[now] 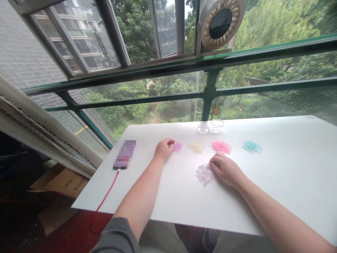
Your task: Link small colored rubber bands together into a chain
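My left hand rests at the left edge of a small purple pile, fingertips pinched together; what they hold, if anything, is too small to make out. My right hand is at the right edge of a mixed pastel pile, with thumb and fingers curled together at its pieces. The pieces are small, thin and loop-like, too small to name surely. In a row behind the mixed pile lie a yellow pile, a pink pile and a teal pile.
Two clear round containers stand at the far edge of the white table. A pixelated purple phone-like object lies at the left, with a red cable running over the edge. A green railing is behind the table.
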A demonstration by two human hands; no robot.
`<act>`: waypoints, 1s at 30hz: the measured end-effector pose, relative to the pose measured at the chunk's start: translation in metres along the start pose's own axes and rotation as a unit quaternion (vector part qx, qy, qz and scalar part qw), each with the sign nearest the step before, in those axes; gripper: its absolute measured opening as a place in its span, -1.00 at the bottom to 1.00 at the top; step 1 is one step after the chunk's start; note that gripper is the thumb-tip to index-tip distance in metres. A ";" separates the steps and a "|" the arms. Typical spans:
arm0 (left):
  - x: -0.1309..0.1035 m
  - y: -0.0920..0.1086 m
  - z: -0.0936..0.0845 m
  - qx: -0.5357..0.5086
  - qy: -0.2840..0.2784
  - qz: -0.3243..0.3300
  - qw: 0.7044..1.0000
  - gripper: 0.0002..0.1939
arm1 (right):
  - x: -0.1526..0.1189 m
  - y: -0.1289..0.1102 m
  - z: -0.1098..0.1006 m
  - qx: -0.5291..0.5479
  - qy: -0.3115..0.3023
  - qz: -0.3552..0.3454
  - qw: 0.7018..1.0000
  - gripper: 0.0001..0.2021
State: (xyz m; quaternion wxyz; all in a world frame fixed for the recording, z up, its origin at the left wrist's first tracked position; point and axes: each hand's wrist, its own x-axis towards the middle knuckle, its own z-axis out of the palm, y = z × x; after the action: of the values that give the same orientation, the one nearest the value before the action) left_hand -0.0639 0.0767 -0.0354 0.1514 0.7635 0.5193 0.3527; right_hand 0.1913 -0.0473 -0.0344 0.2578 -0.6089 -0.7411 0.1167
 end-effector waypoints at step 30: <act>-0.001 -0.001 -0.007 -0.158 -0.011 0.011 0.987 -0.65 | 0.001 0.006 -0.002 0.100 0.054 0.079 0.990 -0.87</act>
State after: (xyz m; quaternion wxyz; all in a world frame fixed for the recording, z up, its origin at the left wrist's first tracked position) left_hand -0.0700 0.0753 -0.0311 0.2715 0.7397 0.4468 0.4236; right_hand 0.1973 -0.0454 -0.0351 0.3467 -0.6421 -0.6604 0.1770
